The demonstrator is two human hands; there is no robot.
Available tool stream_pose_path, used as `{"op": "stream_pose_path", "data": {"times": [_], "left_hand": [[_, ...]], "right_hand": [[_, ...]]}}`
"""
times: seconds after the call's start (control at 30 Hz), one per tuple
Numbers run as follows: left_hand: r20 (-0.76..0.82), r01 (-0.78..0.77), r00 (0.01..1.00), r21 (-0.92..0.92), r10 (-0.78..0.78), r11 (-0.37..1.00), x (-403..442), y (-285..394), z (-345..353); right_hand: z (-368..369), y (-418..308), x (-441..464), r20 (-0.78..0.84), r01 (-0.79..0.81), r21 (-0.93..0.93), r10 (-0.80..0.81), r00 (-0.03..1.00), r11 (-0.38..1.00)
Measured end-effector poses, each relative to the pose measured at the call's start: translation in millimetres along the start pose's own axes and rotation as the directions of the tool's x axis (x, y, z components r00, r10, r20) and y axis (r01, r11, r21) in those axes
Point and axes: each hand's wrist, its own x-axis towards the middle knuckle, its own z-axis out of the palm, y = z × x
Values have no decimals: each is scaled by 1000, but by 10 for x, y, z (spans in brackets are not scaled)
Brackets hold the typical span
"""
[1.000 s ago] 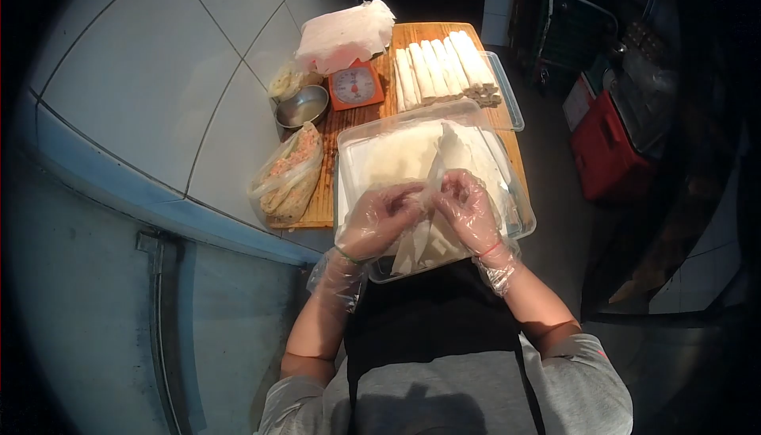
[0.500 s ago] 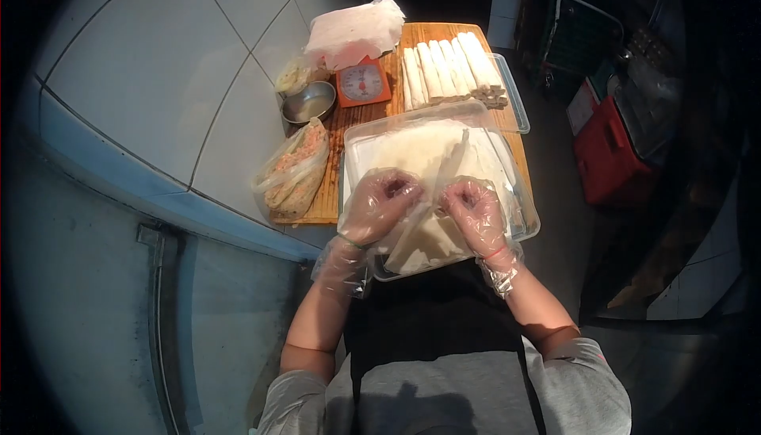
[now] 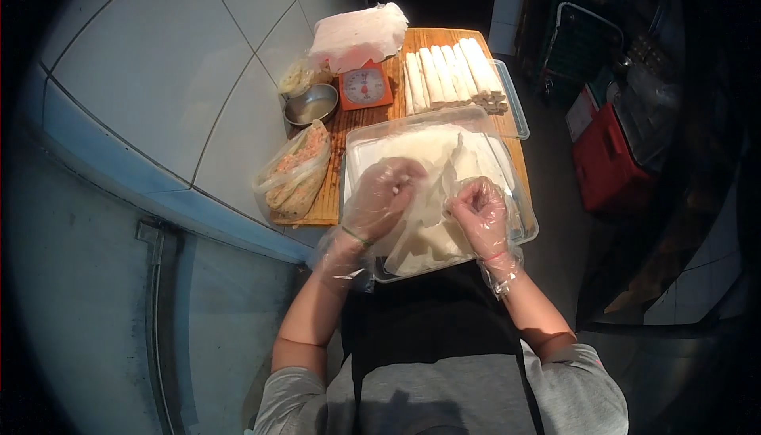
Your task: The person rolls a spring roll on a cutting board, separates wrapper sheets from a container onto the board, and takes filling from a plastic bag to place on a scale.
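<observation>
A clear plastic tray [image 3: 357, 127] holds a pile of thin white wrapper sheets [image 3: 432, 246]. Over it, one loose sheet [image 3: 449, 167] stands up in a fold between my two hands. My right hand [image 3: 481, 211], in a clear plastic glove, pinches that sheet's edge between thumb and fingertips. Also gloved, my left hand [image 3: 387, 197] is on the sheet's left side with its fingers curled inward; what lies in its fingertips is hidden.
Stacked white rolls [image 3: 452, 74] lie at the table's back right. On the left are an orange scale [image 3: 365, 86] with a pale pink cloth [image 3: 357, 34] behind it, a metal bowl [image 3: 311, 107] and a bag of orange-flecked filling [image 3: 297, 172]. A red box [image 3: 606, 157] stands right.
My hands have moved apart: the left has lifted and turned away from the sheet's middle, the right has shifted slightly right. The folded sheet between them has spread and tilted.
</observation>
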Motion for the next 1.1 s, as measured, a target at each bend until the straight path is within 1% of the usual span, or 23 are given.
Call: {"op": "stream_pose_path", "data": {"times": [0.03, 0.07, 0.13, 0.17, 0.23, 0.27, 0.33, 0.37, 0.4, 0.43, 0.47, 0.53, 0.57, 0.63, 0.67, 0.77, 0.8, 0.9, 0.93, 1.03, 1.07, 1.1], "left_hand": [[110, -138, 986, 119, 125, 983, 27, -10, -33], [147, -191, 975, 182, 165, 965, 38, -18, -34], [224, -296, 946, 301, 235, 906, 47, -68, -21], [286, -256, 946, 359, 156, 898, 65, -111, -1], [389, -191, 921, 476, -11, 858, 142, -217, 51], [409, -183, 910, 530, -61, 828, 181, -261, 66], [439, -174, 883, 632, -165, 755, 241, -305, 81], [356, -246, 934, 625, 10, 741, 225, -294, 93], [264, -315, 946, 623, 187, 716, 179, -273, 111], [165, -378, 919, 629, 358, 679, 151, -254, 122], [203, -391, 919, 584, 339, 711, 195, -244, 119], [276, -409, 911, 494, 308, 767, 360, -183, 91], [279, -370, 925, 509, 258, 777, 396, -128, 77], [283, -297, 945, 539, 163, 788, 484, 81, 21], [291, -235, 954, 575, 72, 784, 564, 109, -8], [254, -160, 967, 695, -32, 701, 758, 220, -241], [238, -179, 971, 732, 0, 657, 794, 248, -311], [107, -52, 994, 669, -27, 741, 767, 328, -493], [143, -107, 990, 726, 3, 680, 748, 275, -535], [150, -18, 980, 715, -128, 699, 711, 247, -649], [171, -53, 981, 698, -94, 715, 683, 247, -691], [191, -88, 980, 679, -59, 728, 649, 282, -739]], "right_hand": [[-3, -82, 19, 14, 27, -73, -26, 1000, 997], [-4, -175, 43, 31, 55, -145, -51, 998, 988], [-35, -330, 133, 226, 300, -351, -231, 947, 887], [-44, -369, 158, 333, 422, -427, -295, 895, 800], [-23, -385, 175, 405, 451, -486, -264, 875, 749], [-17, -388, 184, 439, 467, -514, -247, 864, 720], [-19, -208, 169, 440, 481, -561, -250, 863, 673], [-34, -128, 163, 439, 487, -585, -251, 863, 649], [-26, -181, 182, 467, 452, -600, -169, 868, 660], [-7, -251, 223, 493, 416, -615, -86, 866, 670], [17, -316, 265, 516, 381, -631, -2, 857, 676], [69, -406, 348, 466, 328, -692, 51, 884, 643], [79, -447, 401, 438, 302, -721, 73, 896, 623], [60, -395, 541, 381, 344, -690, -85, 921, 636], [45, -380, 625, 347, 368, -674, -165, 923, 640], [-24, -472, 872, 412, 494, -596, -287, 865, 633], [-58, -565, 925, 484, 545, -699, -255, 837, 462], [-119, -728, 1001, 565, 617, -709, -249, 787, 342], [-174, -802, 1024, 598, 630, -712, -202, 776, 312], [-279, -1022, 1043, 554, 490, -751, 19, 832, 443], [-387, -851, 1166, 596, 535, -723, 4, 803, 437], [-422, -906, 1140, 562, 462, -709, 30, 827, 533]]}}
